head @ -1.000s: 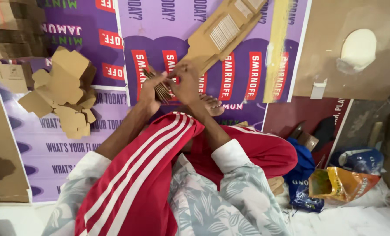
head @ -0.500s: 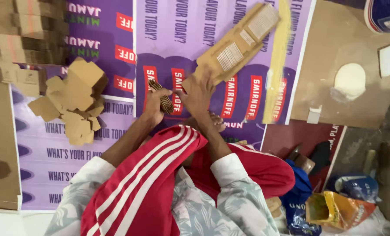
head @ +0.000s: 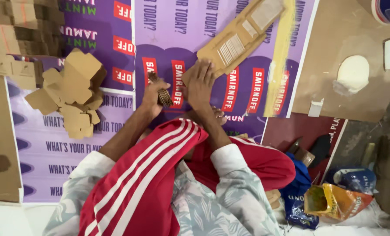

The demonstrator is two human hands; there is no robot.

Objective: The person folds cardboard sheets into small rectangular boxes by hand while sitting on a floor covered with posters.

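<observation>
Both arms reach forward over the raised knee in red trousers with white stripes (head: 160,157), sleeves pushed back to the elbows so the forearms are bare. The left hand (head: 153,94) sits just beyond the knee and to its left, fingers curled closed around a thin stack of cardboard pieces (head: 163,92) held edge-up. The right hand (head: 199,85) lies just beyond the knee to its right, close beside the left hand, palm down, fingers extended and pressed flat. The right forearm runs back along the knee's right side, the left forearm along its left.
</observation>
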